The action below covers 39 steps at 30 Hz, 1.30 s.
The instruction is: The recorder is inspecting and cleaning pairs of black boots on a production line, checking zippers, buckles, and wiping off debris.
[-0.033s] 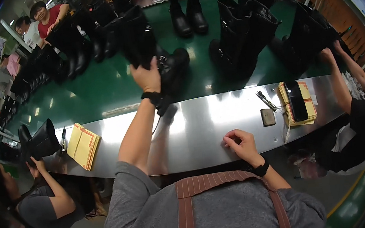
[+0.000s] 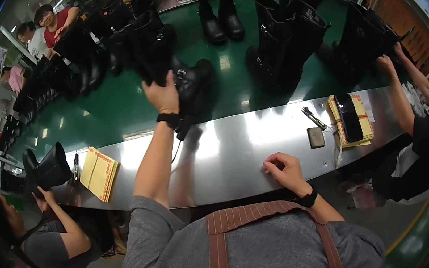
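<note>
Out over the green surface, my left hand (image 2: 162, 95) is closed on a tall black boot (image 2: 189, 81) with a metal buckle; its toe points right. The boot's shaft rises beyond my fingers and merges with dark boots behind it, so its outline is partly hidden. My right hand (image 2: 285, 171) rests at the near edge of the shiny metal ledge (image 2: 243, 149), its fingers curled in loosely. Nothing shows inside that curl.
Black boots (image 2: 286, 45) stand right of centre, with another pair (image 2: 221, 23) farther back. Yellow paper pads (image 2: 100, 174), a phone (image 2: 349, 117), a pen-like tool (image 2: 313, 118) and a small grey block (image 2: 315, 137) lie on the ledge. Co-workers handle boots on both sides.
My left hand and the boot in it have shifted a little to the left. My right hand has stayed in place.
</note>
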Available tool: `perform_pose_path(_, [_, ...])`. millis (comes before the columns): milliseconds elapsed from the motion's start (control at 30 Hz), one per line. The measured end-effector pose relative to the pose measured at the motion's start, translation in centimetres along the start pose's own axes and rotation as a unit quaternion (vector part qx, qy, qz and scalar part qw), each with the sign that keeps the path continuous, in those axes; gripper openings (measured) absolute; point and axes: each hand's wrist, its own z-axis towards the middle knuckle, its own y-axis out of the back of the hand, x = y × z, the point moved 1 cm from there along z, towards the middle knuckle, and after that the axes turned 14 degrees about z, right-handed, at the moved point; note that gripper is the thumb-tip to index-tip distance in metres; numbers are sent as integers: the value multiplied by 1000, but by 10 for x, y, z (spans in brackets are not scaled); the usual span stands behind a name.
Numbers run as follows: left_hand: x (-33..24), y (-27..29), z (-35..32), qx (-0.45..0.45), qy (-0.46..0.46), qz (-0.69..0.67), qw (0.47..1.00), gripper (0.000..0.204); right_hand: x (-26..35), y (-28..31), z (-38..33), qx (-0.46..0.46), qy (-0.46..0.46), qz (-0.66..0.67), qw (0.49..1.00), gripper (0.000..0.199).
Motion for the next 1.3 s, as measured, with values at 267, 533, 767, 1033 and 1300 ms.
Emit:
perform_pose_path(267, [156,50,92,-77,-38,168,982,50,-2,-3,0,-4,47,-68,997,8])
perform_pose_path(533, [222,36,80,-42,-14,202,978,72,87,13,36,-22,230,-243,942,10])
perform_pose_path(767, [206,48,64,79,74,326,939,68,220,76,163,-143,335,-553,750,68])
perform_pose_path(1033, [113,128,4,195,231,-225,926,18,241,64,242,0,95,-473,876,59])
perform_pose_path(1300, [-66,162,-78,344,-110,-244,900,95,303,-14,93,-20,332,-408,850,37])
